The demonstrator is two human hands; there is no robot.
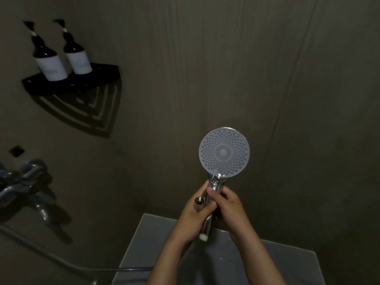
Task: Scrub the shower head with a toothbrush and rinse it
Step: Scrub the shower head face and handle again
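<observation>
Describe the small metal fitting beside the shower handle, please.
Find the round shower head mid-frame and follow its chrome handle down to the left hand. The fitting pokes from that fist: a short, open-ended metal cylinder, unlike the handle's white-tipped end.

2 hands show, the left hand (193,217) and the right hand (231,206), each on a bare forearm. The left forearm (170,254) is uncovered from the wrist just behind its hand back to the lower edge of the view, and the right forearm (257,249) is bare over the same stretch behind its own hand. Both forearms are slender, narrowest at the wrist and broader farther from the hand. The fingers are slim with rounded tips. The light is dim, so nails, creases and finer marks on either hand cannot be told.
</observation>
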